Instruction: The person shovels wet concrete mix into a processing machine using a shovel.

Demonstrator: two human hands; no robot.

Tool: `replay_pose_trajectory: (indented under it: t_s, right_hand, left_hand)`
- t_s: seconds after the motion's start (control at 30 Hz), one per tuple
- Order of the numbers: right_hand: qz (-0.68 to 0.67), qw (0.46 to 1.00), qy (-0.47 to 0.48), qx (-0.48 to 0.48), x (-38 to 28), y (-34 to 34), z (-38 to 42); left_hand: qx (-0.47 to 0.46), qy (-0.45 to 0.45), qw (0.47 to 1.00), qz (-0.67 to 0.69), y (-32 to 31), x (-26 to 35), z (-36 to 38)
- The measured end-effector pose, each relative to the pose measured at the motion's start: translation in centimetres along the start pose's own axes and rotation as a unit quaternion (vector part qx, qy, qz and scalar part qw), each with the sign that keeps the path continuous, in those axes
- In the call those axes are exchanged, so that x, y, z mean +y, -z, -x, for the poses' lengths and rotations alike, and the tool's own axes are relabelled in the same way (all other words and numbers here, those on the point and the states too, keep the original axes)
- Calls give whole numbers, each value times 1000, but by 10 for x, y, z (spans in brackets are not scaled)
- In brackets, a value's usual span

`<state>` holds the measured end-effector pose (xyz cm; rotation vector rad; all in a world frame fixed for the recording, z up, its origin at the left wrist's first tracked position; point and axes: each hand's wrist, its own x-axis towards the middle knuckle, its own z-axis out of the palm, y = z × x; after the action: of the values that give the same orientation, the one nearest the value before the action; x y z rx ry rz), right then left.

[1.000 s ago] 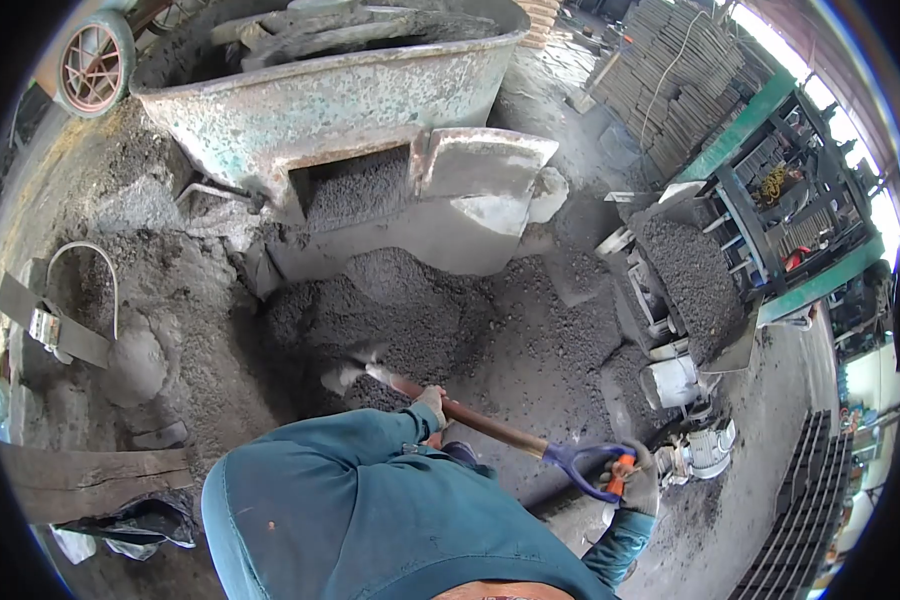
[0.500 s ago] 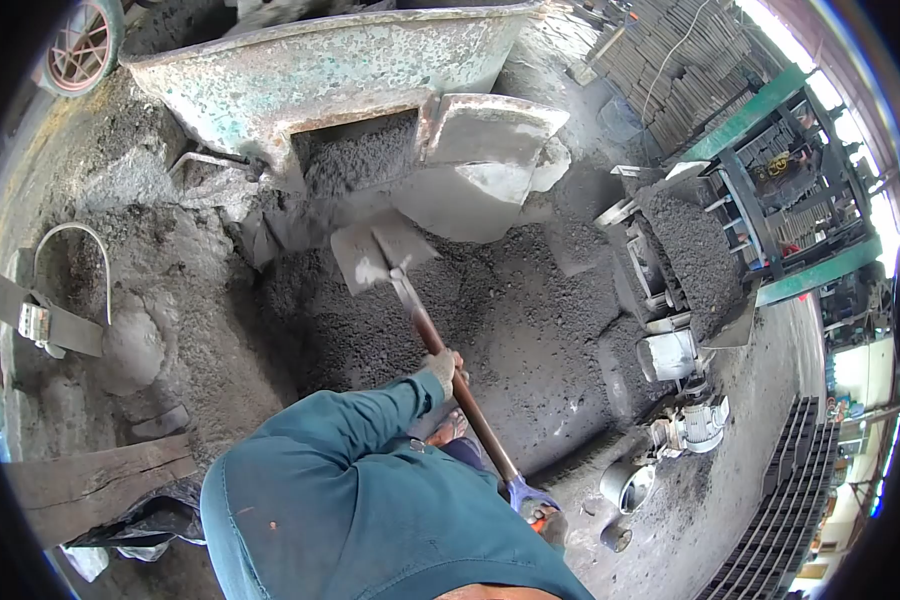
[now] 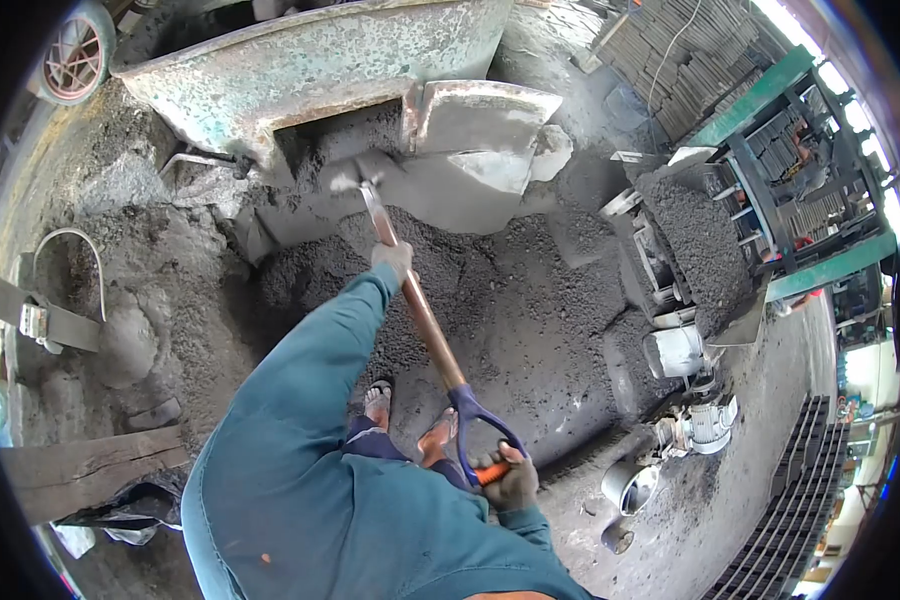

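A shovel (image 3: 430, 330) with a wooden shaft and a blue D-shaped handle slants away from me. Closed around the shaft near the blade is my left hand (image 3: 394, 260). My right hand (image 3: 513, 480) grips the handle's orange crossbar. The blade (image 3: 365, 180) lies at the opening of a large, worn green-painted metal trough (image 3: 320, 65), its edges hard to make out against the grey. Dark, crumbly mix (image 3: 410, 225) is heaped below the opening and around the shaft.
My bare feet (image 3: 377, 403) stand on the gritty floor. To the right are a mix-covered conveyor (image 3: 698, 250), a motor (image 3: 708, 425) and a green-framed machine (image 3: 830, 265). A wooden beam (image 3: 95, 470) lies at left; black racks (image 3: 780, 500) stand lower right.
The shovel has moved forward, its blade now up at the trough opening. My left arm is stretched further out, and the handle with my right hand has come up and left.
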<state>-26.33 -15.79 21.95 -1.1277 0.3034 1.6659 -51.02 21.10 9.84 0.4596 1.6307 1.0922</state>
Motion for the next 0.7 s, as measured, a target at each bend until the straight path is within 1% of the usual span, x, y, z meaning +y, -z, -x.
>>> replay_pose_trajectory:
  t_s: [0.03, 0.07, 0.1, 0.13, 0.17, 0.2, 0.23, 0.27, 0.3, 0.33, 0.37, 0.4, 0.43, 0.47, 0.5, 0.53, 0.57, 0.63, 0.7]
  right_hand:
    - [-9, 1000, 4, 25, -6, 9, 8]
    - [-14, 999, 8, 51, -13, 18, 15]
    - [-13, 996, 11, 86, -20, 36, 16]
    - [-14, 993, 13, 118, -25, 61, 9]
    - [-16, 988, 16, 150, -30, 85, 3]
    - [-13, 994, 9, 107, -36, 119, 0]
    - [-11, 998, 2, 61, -43, 157, -5]
    - [-10, 1000, -2, 13, -49, 182, -5]
    - [59, 997, 8, 55, -53, 199, 1]
    - [127, 987, 19, 95, -57, 213, 8]
    - [193, 971, 31, 136, -60, 225, 14]
    - [258, 949, 42, 175, -63, 236, 19]
    - [321, 921, 54, 214, -66, 242, 22]
    - [381, 887, 69, 250, -68, 246, 19]
    - [439, 847, 79, 289, -70, 250, 17]
    - [474, 815, 95, 320, -72, 253, 16]
    - [492, 797, 109, 332, -74, 254, 10]
    - [481, 800, 133, 333, -71, 255, 3]
    - [457, 815, 153, 320, -65, 252, -5]
  left_hand:
    - [-15, 46, 999, 11, -6, -9, 15]
    - [-15, 45, 999, 10, -12, -18, 26]
    - [-45, 64, 997, 24, -13, -29, 38]
    - [-58, 72, 994, 59, -18, -56, 40]
    - [-61, 87, 993, 60, -24, -88, 36]
    - [-33, 105, 993, 48, -28, -123, 36]
    - [-6, 93, 995, 38, -27, -146, 53]
    - [-10, 123, 990, 71, -23, -168, 68]
    - [8, 165, 983, 85, -18, -184, 83]
    - [4, 194, 978, 72, -12, -198, 97]
    - [20, 235, 966, 102, -12, -236, 92]
    - [13, 271, 960, 73, 1, -203, 133]
    - [13, 256, 965, 54, 6, -222, 137]
    - [15, 269, 960, 78, 9, -254, 128]
    - [11, 276, 955, 108, 13, -266, 131]
    - [24, 309, 943, 123, 17, -267, 136]
    - [26, 325, 937, 122, 20, -267, 138]
    - [26, 346, 930, 119, 27, -267, 134]
    - [27, 354, 927, 118, 31, -269, 125]
